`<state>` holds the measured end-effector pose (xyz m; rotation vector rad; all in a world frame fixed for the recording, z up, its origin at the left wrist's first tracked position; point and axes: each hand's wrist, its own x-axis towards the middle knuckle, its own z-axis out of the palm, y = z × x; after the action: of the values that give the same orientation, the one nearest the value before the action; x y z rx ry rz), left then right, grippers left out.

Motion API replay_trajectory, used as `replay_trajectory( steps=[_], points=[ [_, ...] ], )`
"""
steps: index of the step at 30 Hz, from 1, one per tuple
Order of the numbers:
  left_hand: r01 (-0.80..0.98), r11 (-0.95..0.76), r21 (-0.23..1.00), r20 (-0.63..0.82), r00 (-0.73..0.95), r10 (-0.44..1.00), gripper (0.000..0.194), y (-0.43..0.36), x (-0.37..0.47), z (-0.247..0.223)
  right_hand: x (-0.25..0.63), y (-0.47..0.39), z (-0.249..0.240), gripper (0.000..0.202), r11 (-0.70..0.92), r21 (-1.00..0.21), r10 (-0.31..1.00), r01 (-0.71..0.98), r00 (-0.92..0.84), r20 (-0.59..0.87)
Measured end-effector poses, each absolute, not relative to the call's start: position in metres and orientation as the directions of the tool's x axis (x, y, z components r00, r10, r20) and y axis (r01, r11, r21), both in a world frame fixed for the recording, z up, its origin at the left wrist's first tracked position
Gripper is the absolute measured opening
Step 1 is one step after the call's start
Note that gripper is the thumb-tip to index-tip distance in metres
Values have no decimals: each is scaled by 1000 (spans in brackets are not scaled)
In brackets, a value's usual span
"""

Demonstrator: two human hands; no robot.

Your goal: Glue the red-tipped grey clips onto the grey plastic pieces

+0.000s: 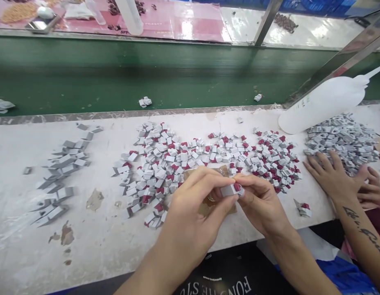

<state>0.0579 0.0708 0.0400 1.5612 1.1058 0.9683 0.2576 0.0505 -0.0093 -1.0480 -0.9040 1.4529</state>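
Between my two hands is a small grey block with a dark red piece [229,189] at its right end. My left hand [199,205] pinches the block's grey body with thumb and fingertips. At the red end, the fingers of my right hand [259,200] are closed round a small pale part that touches the block. A brown patch [205,209] on the table shows partly behind my hands. Around and beyond them spreads a wide heap of grey and dark red pieces [165,159].
Plain grey pieces [64,162] lie at the left. A white bottle [325,102] leans at the right beside a grey pile [340,139], where another person's hands [337,180] rest. Behind the table [94,246] runs a green belt [94,78].
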Motion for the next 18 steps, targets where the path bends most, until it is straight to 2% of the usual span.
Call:
replay_trajectory(
  steps=[5, 13, 18],
  points=[
    [193, -138, 971, 87, 249, 964, 15, 71, 61, 39, 255, 51, -11, 15, -146, -915, 989, -377, -32, -144],
    [210, -253, 945, 202, 237, 950, 23, 68, 65, 33, 246, 52, -10, 8, -165, -865, 986, -474, -92, -138],
    [201, -245, 948, 193, 249, 949, 24, 66, 65, 30, 247, 52, -11, 8, -99, -925, 994, -366, 14, -111]
  ],
)
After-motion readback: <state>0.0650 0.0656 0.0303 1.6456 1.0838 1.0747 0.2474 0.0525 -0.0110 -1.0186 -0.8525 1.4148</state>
